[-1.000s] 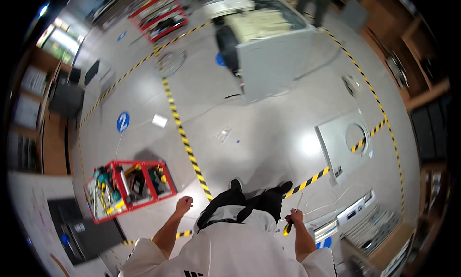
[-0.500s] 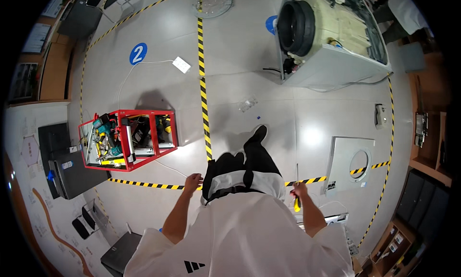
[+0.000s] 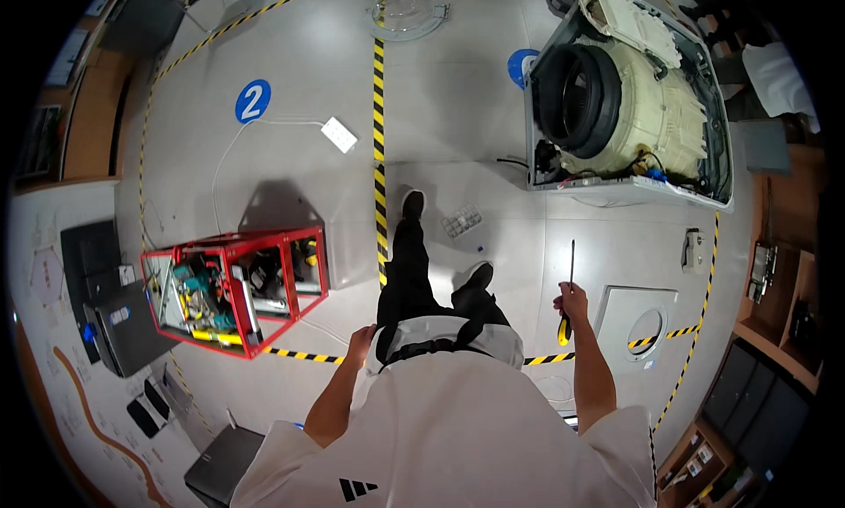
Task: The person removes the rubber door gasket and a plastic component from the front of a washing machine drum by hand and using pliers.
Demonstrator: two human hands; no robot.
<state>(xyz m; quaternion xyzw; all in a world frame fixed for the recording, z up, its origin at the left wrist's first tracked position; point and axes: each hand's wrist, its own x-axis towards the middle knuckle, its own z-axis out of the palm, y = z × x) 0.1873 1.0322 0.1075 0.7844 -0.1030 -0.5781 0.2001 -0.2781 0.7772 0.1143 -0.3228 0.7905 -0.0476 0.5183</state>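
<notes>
My right hand point(image 3: 573, 302) is closed around a screwdriver out to the right of my body. The screwdriver's yellow and black handle point(image 3: 563, 334) sticks out behind the hand, and its long thin shaft point(image 3: 572, 260) points forward. My left hand point(image 3: 360, 342) hangs beside my left thigh. Its fingers are small in view and partly hidden, so their pose is unclear. Ahead and to the right stands a partly dismantled front-loading washing machine point(image 3: 647, 112), its drum housing exposed and a black rubber door seal point(image 3: 576, 99) facing left.
A red-framed tool cart point(image 3: 251, 288) full of tools stands at left. A power strip point(image 3: 339, 135) and its cord lie on the floor. Ahead are a clear organizer tray point(image 3: 462, 221) and a round door ring point(image 3: 407, 17). A washer front panel point(image 3: 635, 323) lies right; a person point(image 3: 779, 81) is far right.
I have stepped forward, and the washing machine now shows nearer and more from above. My right hand with the screwdriver has swung forward and outward. My left hand stays beside the thigh.
</notes>
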